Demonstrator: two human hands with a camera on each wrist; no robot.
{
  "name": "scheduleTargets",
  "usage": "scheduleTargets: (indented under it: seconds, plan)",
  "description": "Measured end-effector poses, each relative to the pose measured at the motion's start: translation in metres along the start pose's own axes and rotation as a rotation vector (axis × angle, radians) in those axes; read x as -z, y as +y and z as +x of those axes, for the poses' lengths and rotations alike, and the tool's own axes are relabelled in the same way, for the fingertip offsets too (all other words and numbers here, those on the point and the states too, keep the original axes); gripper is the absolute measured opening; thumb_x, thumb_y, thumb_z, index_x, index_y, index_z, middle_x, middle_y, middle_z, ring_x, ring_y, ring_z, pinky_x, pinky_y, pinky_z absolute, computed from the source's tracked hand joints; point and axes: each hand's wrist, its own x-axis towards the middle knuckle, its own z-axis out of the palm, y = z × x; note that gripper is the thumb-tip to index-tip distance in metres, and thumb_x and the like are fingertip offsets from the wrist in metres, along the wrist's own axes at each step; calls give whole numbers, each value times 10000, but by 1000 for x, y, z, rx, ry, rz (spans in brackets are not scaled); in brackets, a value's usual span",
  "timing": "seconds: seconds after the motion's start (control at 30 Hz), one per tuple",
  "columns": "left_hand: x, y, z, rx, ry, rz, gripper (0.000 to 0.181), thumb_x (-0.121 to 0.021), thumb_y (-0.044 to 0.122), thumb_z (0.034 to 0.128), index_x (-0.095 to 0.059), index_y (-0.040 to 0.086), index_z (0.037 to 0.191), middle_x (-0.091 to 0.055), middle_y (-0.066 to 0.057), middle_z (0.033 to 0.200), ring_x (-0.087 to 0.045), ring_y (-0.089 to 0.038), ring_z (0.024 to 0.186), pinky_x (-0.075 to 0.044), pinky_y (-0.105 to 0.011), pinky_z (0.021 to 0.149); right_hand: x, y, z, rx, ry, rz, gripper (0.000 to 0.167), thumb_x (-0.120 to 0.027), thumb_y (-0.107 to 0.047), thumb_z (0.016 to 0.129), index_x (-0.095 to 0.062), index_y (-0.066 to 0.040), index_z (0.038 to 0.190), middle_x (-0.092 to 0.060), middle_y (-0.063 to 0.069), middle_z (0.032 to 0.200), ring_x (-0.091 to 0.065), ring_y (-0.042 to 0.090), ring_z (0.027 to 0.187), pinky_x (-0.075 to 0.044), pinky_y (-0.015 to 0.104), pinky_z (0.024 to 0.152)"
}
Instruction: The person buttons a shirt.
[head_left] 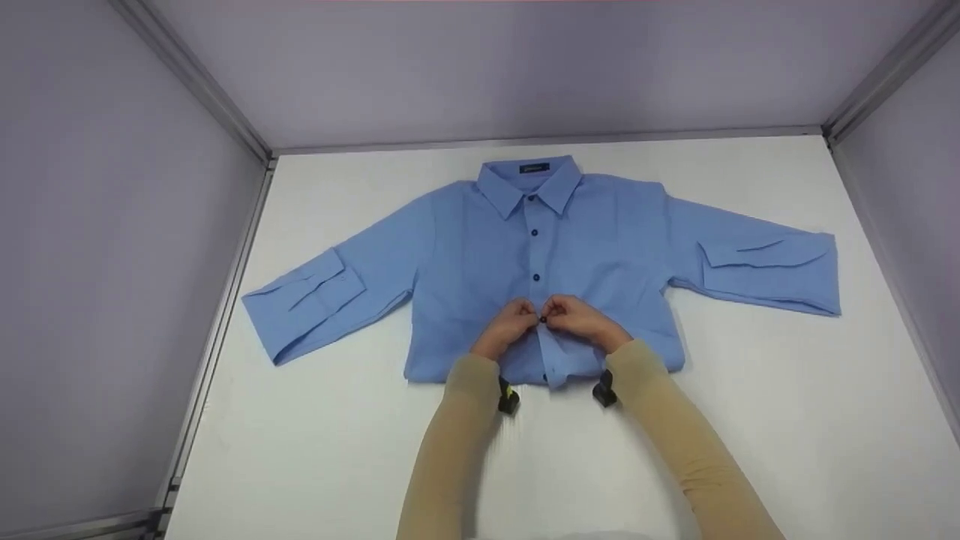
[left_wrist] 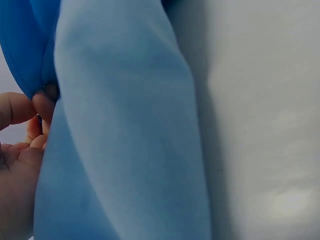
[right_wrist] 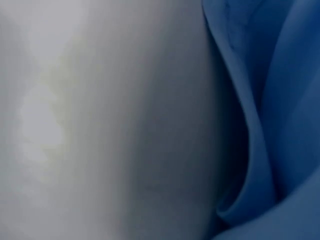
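A blue long-sleeved shirt (head_left: 480, 262) lies face up, collar at the far side, with dark buttons down its front placket. Over the lower placket, my left hand (head_left: 514, 324) and right hand (head_left: 579, 317) meet at a dark button (head_left: 543, 319). The left fingertips pinch the placket edge beside this button; the right thumb and fingers pinch from the other side. In the left wrist view, fingers (left_wrist: 17, 110) grip the cloth edge, partly hidden by a raised fold. Only blue cloth (right_wrist: 300, 100) and tabletop show in the right wrist view; the right hand is out of sight there.
The shirt rests on a white table (head_left: 337, 442). Both sleeves spread sideways, the left sleeve (head_left: 382, 247) and right sleeve (head_left: 765, 262) having folded cuffs. Below the hands, a placket flap (head_left: 553, 356) hangs loose at the near edge. Grey walls (head_left: 480, 75) enclose the back and sides.
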Motion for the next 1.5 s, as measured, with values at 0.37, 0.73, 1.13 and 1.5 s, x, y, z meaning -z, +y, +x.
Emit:
scheduleTargets:
  seconds: [0.37,0.73,1.13,1.5]
  plan:
    - [12,-38,51,-6,62,59,69,-474,7,857,-460,49,803,-420,-44,677,-361,-146,576,-329,-288,578,2,19,35,-1,70,-62,115,-492,59,797,-519,99,901,-557,103,790,-491,122,676,-398,225,651]
    - [9,-79,71,-39,54,117,184,-565,208,840,-432,102,911,-458,-44,724,-449,-164,621,-385,-297,587,9,-6,24,14,133,-106,156,-481,62,832,-504,166,947,-541,210,853,-484,188,728,-393,265,678]
    - [-2,-75,18,-245,-214,357,223,-409,74,887,-607,96,786,-486,-2,645,-427,-123,578,-372,-246,551,-8,12,-25,96,23,-414,157,-573,-132,833,-512,-30,732,-473,-15,597,-415,95,506,-363,255,487]
    - [-16,-52,1,-185,-69,635,83,-605,52,751,-531,75,721,-490,8,665,-446,-136,609,-391,-268,559,-21,22,-28,39,108,-614,234,-588,-60,736,-382,-53,627,-284,-32,551,-291,116,492,-254,257,469]
